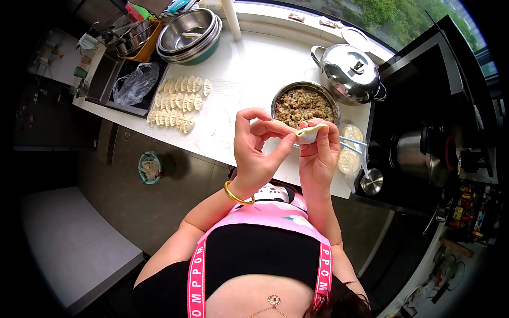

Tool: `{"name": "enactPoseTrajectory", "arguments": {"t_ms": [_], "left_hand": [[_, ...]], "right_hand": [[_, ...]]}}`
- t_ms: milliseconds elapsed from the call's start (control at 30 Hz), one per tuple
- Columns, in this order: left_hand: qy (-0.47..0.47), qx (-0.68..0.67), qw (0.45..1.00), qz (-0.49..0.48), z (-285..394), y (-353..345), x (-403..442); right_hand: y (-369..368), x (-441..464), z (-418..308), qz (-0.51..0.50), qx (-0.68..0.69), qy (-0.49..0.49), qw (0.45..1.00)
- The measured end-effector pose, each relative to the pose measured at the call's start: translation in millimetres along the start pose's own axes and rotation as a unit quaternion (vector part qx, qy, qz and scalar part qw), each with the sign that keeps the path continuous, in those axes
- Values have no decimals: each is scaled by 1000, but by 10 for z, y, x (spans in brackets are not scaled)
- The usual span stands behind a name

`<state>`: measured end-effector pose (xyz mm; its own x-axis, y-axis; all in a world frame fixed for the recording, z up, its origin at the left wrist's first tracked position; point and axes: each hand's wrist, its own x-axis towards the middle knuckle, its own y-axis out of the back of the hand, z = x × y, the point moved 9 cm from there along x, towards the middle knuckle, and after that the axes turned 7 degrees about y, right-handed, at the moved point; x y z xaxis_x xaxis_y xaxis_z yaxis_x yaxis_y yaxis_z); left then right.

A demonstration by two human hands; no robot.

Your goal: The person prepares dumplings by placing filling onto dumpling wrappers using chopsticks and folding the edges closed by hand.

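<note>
Both of my hands are raised over the counter's front edge with one folded dumpling point(307, 135) between them. My right hand point(319, 159) grips the dumpling's right side between thumb and fingers. With thumb and forefinger, my left hand point(260, 151) pinches its left end; a gold bangle circles that wrist. Just behind my hands is a metal bowl of minced filling point(305, 106), partly hidden by the fingers. Light blue chopsticks point(352, 144) stick out to the right of my right hand. Beside them lie round dumpling wrappers point(350, 159) in a clear plastic bag.
Rows of finished dumplings point(177, 100) sit on the white counter point(241, 69) at left. A lidded steel pot point(352, 71) stands at back right. Nested bowls point(188, 37) are near the sink, which holds a plastic bag point(137, 85). The black stove point(392, 122) is at right.
</note>
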<state>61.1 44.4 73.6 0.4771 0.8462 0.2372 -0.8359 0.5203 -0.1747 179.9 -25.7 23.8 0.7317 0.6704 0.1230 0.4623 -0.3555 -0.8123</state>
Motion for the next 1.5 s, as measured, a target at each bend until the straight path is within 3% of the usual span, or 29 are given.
{"name": "enactPoseTrajectory", "arguments": {"t_ms": [267, 533, 1267, 1500], "left_hand": [[39, -29, 999, 0, -15, -7, 4], [-56, 47, 997, -21, 117, -44, 1], [-24, -16, 1000, -5, 104, -52, -49], [-74, 26, 997, -27, 170, -56, -39]], "right_hand": [[-37, 1, -65, -10, -37, 30, 999], [-78, -17, -134, -23, -61, 58, 996], [-95, -83, -170, -26, -75, 72, 994], [-156, -98, -194, -39, -88, 93, 991]]}}
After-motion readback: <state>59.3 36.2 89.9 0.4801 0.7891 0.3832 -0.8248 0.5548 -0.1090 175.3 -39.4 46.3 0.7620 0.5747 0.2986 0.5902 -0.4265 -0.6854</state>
